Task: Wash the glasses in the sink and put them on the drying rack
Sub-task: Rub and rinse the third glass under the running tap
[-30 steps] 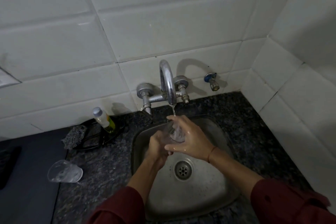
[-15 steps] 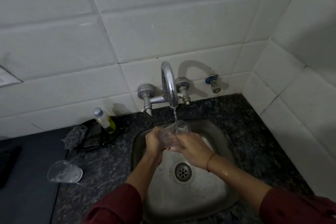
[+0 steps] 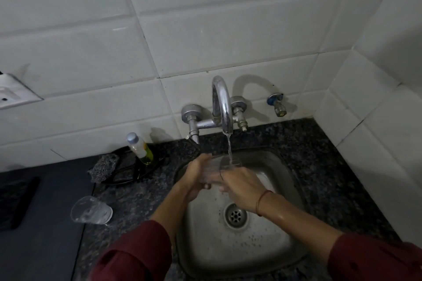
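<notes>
Over the steel sink (image 3: 269, 255) I hold a clear glass (image 3: 220, 166) under the running tap (image 3: 222, 107). Water falls into its mouth. My left hand (image 3: 196, 177) grips the glass from the left side. My right hand (image 3: 242, 186) grips it from the right and below. The glass is tilted, mouth toward the stream. A second clear glass (image 3: 91, 212) lies on its side on the dark counter, left of the sink, apart from both hands.
A small bottle with a yellow-green label (image 3: 140, 147) and a grey scrub pad (image 3: 104, 166) sit on a dark dish behind the lying glass. A grey mat (image 3: 43, 235) covers the counter's left part. White tiled walls close the back and right.
The glass has turned under the stream as both hands shifted round it. My right hand moved from on top of the glass to its right side.
</notes>
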A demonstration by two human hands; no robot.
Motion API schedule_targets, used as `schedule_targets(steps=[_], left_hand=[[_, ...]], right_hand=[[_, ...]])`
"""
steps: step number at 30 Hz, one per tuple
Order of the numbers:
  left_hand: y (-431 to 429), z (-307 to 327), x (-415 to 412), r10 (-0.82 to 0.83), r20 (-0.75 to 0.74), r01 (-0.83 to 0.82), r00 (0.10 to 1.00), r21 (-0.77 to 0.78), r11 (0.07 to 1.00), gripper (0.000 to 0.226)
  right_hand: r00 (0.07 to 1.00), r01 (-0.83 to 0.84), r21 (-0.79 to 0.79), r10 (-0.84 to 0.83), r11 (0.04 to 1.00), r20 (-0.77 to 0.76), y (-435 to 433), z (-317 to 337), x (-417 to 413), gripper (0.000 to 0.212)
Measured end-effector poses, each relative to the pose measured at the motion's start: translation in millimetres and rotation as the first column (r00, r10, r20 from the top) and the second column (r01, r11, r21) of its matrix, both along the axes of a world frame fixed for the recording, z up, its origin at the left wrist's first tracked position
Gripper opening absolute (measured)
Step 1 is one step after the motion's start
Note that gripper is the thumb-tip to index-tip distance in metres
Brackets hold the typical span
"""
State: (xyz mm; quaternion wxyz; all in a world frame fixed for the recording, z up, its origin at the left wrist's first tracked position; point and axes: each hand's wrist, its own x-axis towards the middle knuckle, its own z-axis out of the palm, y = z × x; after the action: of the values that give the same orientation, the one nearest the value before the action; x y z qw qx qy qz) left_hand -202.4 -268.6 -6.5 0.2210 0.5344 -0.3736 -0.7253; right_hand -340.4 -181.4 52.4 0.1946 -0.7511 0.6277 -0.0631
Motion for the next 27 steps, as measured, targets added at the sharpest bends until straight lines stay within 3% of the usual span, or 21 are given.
schedule_targets(steps=[2,4,5,6,8,10,11,13,14,15,16,17,18,19,20,22,23,24,25,26,27], left_hand=[[5,-1,-5,0.118,-0.093,-0.124,0.989,-0.068,0.99,0.049],[10,-1,-8,0.165,-0.076,-0.174,0.983,-0.124,0.977,0.046],[10,-3,-6,0.138,-0.035,-0.141,0.99,-0.106,0.984,0.046],[10,-4,-4,0.074,-0.01,-0.074,0.997,-0.062,0.995,0.049],[8,-2,2,-0.083,-0.021,0.083,0.996,0.009,0.996,0.053],[12,5,0,-0.061,-0.122,0.063,0.991,0.012,0.998,0.045],[16,7,-4,0.021,-0.184,-0.028,0.983,-0.034,0.999,0.038],[24,10,-13,0.185,-0.263,-0.237,0.947,-0.184,0.954,0.021],[28,9,-17,0.241,-0.261,-0.306,0.935,-0.245,0.92,0.018],[28,7,-19,0.284,-0.234,-0.341,0.93,-0.263,0.902,0.021],[26,7,-18,0.312,-0.187,-0.35,0.932,-0.232,0.907,0.026],[21,6,-17,0.298,-0.126,-0.316,0.946,-0.164,0.934,0.032],[17,7,-14,0.22,-0.064,-0.224,0.973,-0.069,0.972,0.036],[14,8,-12,0.115,-0.025,-0.114,0.993,0.018,0.993,0.04],[12,8,-10,0.058,-0.024,-0.056,0.998,0.067,0.996,0.041],[14,5,-11,0.131,-0.11,-0.127,0.985,0.037,0.991,0.037],[17,3,-13,0.223,-0.165,-0.232,0.961,-0.037,0.972,0.036],[22,3,-15,0.298,-0.217,-0.33,0.93,-0.135,0.934,0.036],[26,2,-16,0.329,-0.269,-0.391,0.905,-0.219,0.894,0.035],[28,1,-17,0.334,-0.291,-0.412,0.896,-0.269,0.871,0.034],[28,2,-17,0.324,-0.28,-0.398,0.904,-0.267,0.878,0.034]], right_hand=[[0.931,0.148,0.082,-0.167,0.986,0.324,-4,0,-1,0.043],[0.792,0.134,0.246,-0.252,0.96,0.555,-8,6,-5,0.044],[0.827,0.088,0.248,-0.209,0.965,0.521,-9,6,-10,0.041],[0.93,0.019,0.195,-0.089,0.981,0.357,-8,12,-12,0.034],[0.998,-0.064,0.12,0.065,0.991,-0.006,-7,13,-12,0.027],[1.0,0.004,0.073,-0.007,0.997,0.031,-9,10,-11,0.028],[0.966,0.092,0.118,-0.117,0.989,0.228,-9,8,-10,0.029],[0.642,0.194,0.319,-0.366,0.928,0.674,-13,7,-10,0.03],[0.562,0.166,0.36,-0.388,0.918,0.731,-12,7,-11,0.031],[0.617,0.121,0.309,-0.315,0.943,0.721,-9,6,-14,0.032],[0.818,0.035,0.195,-0.14,0.98,0.558,-7,9,-15,0.033],[0.952,-0.074,0.119,0.035,0.99,0.304,-6,9,-15,0.032],[0.991,-0.134,0.068,0.133,0.989,0.029,-5,10,-14,0.031],[0.981,-0.146,0.054,0.152,0.988,-0.124,-5,11,-15,0.032],[0.979,-0.123,0.057,0.13,0.991,-0.158,-5,13,-15,0.033],[0.999,-0.046,0.025,0.046,0.999,-0.004,-5,12,-6,0.031],[0.979,0.064,0.068,-0.076,0.996,0.19,-6,11,-4,0.026],[0.86,0.172,0.181,-0.237,0.968,0.451,-7,12,-3,0.021],[0.641,0.207,0.32,-0.376,0.924,0.669,-8,12,-2,0.02],[0.5,0.187,0.402,-0.439,0.897,0.747,-8,14,-2,0.024],[0.518,0.162,0.382,-0.408,0.91,0.752,-6,16,-3,0.025]])
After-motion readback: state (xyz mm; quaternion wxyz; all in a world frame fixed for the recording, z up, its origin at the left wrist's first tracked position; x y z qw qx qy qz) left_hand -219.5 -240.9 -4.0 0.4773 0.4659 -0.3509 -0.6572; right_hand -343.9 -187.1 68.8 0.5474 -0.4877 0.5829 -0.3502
